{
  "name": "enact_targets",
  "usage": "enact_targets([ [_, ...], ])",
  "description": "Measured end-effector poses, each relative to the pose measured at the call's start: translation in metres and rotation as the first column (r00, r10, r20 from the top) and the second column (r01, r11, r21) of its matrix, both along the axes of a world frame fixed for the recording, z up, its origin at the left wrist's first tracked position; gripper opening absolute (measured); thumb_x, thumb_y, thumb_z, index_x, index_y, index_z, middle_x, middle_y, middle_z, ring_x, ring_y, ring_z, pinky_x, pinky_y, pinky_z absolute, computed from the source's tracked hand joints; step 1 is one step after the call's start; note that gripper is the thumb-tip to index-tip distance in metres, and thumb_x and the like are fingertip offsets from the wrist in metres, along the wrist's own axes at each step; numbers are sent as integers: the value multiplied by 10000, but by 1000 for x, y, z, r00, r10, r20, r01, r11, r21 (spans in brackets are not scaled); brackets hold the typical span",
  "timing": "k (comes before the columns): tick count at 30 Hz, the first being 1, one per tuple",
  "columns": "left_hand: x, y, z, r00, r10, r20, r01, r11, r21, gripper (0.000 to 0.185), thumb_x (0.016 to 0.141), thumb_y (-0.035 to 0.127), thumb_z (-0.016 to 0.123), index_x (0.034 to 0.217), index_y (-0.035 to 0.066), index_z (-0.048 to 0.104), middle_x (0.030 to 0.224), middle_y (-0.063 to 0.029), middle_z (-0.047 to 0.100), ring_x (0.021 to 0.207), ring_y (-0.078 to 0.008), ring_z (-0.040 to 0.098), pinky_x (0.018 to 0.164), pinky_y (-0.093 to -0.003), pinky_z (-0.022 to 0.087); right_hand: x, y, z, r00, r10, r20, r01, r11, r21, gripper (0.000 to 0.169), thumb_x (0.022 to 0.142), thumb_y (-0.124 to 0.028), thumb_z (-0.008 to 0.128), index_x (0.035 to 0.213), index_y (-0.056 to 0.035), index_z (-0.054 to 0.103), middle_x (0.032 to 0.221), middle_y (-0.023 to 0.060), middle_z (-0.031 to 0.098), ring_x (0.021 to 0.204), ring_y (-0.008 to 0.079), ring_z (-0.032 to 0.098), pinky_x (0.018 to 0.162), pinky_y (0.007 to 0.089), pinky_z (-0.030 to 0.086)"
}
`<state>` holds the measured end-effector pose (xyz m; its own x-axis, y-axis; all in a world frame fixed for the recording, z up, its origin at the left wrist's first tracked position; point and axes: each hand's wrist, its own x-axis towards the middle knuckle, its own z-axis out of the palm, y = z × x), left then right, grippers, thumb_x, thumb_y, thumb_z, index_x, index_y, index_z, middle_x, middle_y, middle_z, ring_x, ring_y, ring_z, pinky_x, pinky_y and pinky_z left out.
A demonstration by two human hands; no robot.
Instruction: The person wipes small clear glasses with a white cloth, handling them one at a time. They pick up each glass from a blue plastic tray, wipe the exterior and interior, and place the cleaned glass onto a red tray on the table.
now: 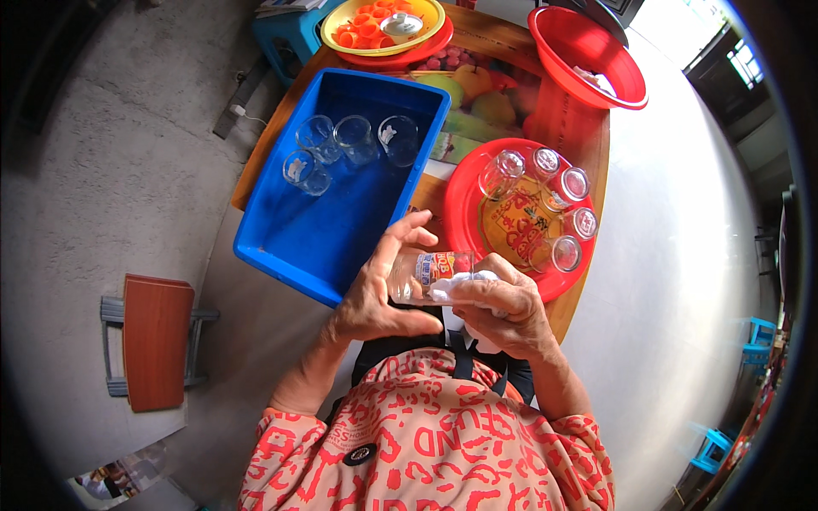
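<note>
A clear drinking glass (404,276) with a printed logo lies sideways between my two hands, above the near edge of the table. My left hand (372,290) cradles its left end, the thumb and upper fingers spread wide around it. With my right hand (511,303) I grip a white cloth (461,285) pressed against the glass at its right end; part of the cloth hangs below. On the left is a blue plastic tub (300,246) with several clear glasses (355,142) inside. To the right, several upside-down glasses (566,254) stand along the right side of a round red tray (461,239).
A yellow basin (329,32) of orange cups (369,29) and a white lid stands at the far side of the wooden table (578,306). A red basin (591,48) sits at the far right corner. A folding stool (158,342) is on the floor, left.
</note>
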<state>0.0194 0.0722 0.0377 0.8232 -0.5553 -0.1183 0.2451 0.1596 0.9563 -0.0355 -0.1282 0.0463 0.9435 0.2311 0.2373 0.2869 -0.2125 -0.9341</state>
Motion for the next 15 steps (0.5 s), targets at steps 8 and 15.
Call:
enact_targets([
  [8, -3, -1, -5, 998, -26, 57, 21, 996, 84, 610, 636, 44, 855, 1159, 34, 541, 1120, -47, 550, 1021, -109, 551, 854, -252, 487, -2, -4, -16, 987, 78, -141, -51, 981, 185, 320, 762, 18, 658, 1070, -65, 639, 884, 55, 572, 747, 181, 587, 632, 285, 464],
  [15, 0, -3, -9, 882, -27, 471, -98, 966, 240, 605, 610, 34, 860, 1134, 70, 562, 1109, -58, 555, 1057, -158, 538, 921, -284, 447, -6, -7, -8, 742, 297, -601, 317, 635, 704, 305, 860, -97, 591, 1147, 6, 597, 842, 11, 616, 691, 61, 574, 625, 205, 482],
])
